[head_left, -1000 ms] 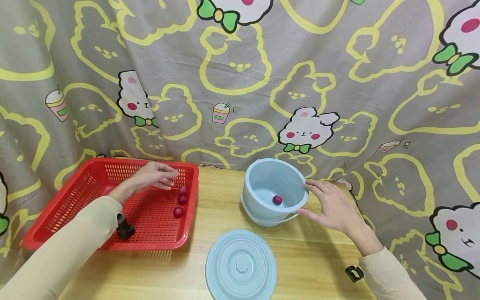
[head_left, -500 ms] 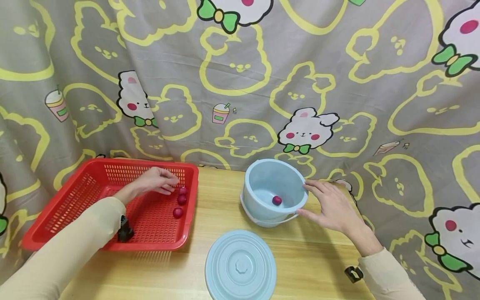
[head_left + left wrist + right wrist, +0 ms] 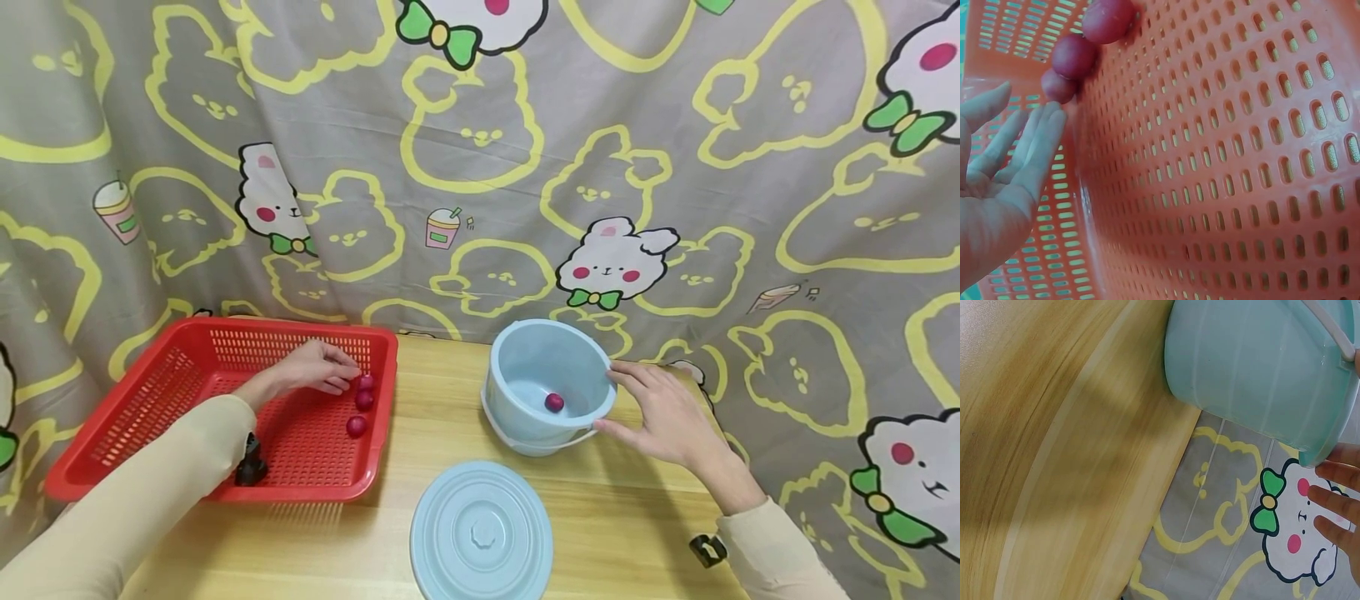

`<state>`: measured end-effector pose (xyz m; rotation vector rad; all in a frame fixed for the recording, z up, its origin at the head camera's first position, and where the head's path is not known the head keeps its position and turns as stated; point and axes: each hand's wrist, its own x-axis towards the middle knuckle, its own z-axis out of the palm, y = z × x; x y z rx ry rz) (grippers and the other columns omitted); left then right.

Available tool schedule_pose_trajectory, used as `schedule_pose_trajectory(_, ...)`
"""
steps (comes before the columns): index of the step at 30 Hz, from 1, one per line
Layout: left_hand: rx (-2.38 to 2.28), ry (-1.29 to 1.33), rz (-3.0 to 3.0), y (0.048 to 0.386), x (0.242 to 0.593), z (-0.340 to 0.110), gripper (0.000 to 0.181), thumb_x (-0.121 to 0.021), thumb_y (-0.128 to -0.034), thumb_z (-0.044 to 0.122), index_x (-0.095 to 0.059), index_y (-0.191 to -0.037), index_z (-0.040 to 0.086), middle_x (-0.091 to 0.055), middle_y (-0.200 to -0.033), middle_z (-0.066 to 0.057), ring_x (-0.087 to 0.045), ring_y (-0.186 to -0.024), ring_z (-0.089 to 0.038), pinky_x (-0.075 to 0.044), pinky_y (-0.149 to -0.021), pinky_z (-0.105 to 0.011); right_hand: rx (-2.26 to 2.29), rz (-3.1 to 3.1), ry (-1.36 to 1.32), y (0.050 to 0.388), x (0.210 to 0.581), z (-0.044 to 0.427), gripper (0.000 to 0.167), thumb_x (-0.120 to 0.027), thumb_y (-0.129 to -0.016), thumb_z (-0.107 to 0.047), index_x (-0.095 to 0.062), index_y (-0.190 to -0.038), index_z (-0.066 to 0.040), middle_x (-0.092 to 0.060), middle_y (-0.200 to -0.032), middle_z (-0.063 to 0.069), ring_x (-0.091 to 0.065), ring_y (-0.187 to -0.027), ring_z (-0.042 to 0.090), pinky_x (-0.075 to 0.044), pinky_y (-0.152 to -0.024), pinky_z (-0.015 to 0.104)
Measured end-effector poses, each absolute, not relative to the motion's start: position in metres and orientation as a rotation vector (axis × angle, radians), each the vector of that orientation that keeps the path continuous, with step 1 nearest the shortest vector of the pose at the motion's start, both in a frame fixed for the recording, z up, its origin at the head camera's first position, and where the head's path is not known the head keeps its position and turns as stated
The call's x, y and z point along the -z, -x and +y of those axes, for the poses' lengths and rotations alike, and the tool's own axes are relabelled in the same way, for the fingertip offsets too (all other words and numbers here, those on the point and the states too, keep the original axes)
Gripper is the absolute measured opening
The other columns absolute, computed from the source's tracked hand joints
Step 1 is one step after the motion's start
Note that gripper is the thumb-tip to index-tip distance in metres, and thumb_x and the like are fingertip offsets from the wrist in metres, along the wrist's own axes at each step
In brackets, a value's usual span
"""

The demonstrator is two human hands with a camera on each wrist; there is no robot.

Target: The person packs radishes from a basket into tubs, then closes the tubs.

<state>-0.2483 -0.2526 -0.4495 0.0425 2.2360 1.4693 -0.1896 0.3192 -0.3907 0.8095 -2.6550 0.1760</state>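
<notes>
My left hand (image 3: 318, 367) is inside the red plastic basket (image 3: 315, 450), fingers loosely bent. In the left wrist view its fingertips come close to the farthest of three small dark-red round fruits (image 3: 1058, 86), plum-like in look; nothing is in its grasp. The other two fruits, a middle one (image 3: 363, 401) and a nearer one (image 3: 356, 426), lie along the basket's right side. My right hand (image 3: 667, 417) touches the right rim of a light-blue bucket (image 3: 525, 423) with extended fingers and thumb. One similar fruit (image 3: 554, 402) lies on the bucket's bottom.
A round light-blue lid (image 3: 482, 533) lies flat on the wooden table (image 3: 600, 525) in front of the bucket. The bucket's handle (image 3: 573, 437) hangs down on its near side. A patterned grey curtain (image 3: 480, 167) stands behind the table and along its sides.
My left hand has lowered and moved slightly right, nearer to the far fruit in the basket. My right hand and the bucket stay in place.
</notes>
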Motion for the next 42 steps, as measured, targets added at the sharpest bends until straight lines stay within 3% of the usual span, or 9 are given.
schedule_pose_trajectory(11, -1.439, -0.047, 2.236, 0.248, 0.454, -0.245, 0.046, -0.070, -0.1017, 0.017, -0.061, -0.134, -0.014, -0.077, -0.117, -0.022, -0.078, -0.094, -0.020, -0.068, -0.090, -0.041, -0.184, -2.662, -0.799, 0.189, 0.391, 0.318, 0.082, -0.084, -0.079, -0.064, -0.069, -0.134, -0.006, -0.069, -0.139, 0.011, -0.065, -0.126, 0.038, -0.055, -0.104, 0.060)
schedule_pose_trajectory(23, -1.404, -0.040, 2.236, 0.249, 0.458, -0.239, 0.045, -0.072, -0.1009, 0.022, -0.065, -0.132, -0.011, -0.080, -0.115, -0.017, -0.078, -0.098, -0.020, -0.068, -0.090, -0.038, -0.179, -2.663, -0.795, 0.190, 0.392, 0.319, 0.082, -0.084, -0.078, -0.065, -0.069, -0.134, -0.007, -0.068, -0.140, 0.011, -0.066, -0.127, 0.038, -0.055, -0.105, 0.060)
schedule_pose_trajectory(32, -1.370, -0.055, 2.226, 0.249, 0.462, -0.235, 0.042, -0.072, -0.1011, 0.020, -0.066, -0.130, -0.010, -0.080, -0.095, 0.000, -0.075, -0.088, -0.013, -0.068, -0.083, -0.033, -0.181, -2.652, -0.801, 0.189, 0.393, 0.319, 0.081, -0.084, -0.078, -0.064, -0.069, -0.134, -0.006, -0.069, -0.139, 0.011, -0.066, -0.125, 0.038, -0.055, -0.104, 0.059)
schedule_pose_trajectory(42, -1.378, -0.047, 2.248, 0.250, 0.460, -0.229, 0.037, -0.070, -0.1011, 0.014, -0.067, -0.126, -0.013, -0.078, -0.086, 0.001, -0.073, -0.076, -0.011, -0.068, -0.077, -0.032, -0.199, -2.656, -0.811, 0.190, 0.392, 0.320, 0.080, -0.084, -0.079, -0.062, -0.069, -0.134, -0.006, -0.069, -0.139, 0.013, -0.066, -0.126, 0.040, -0.055, -0.104, 0.061)
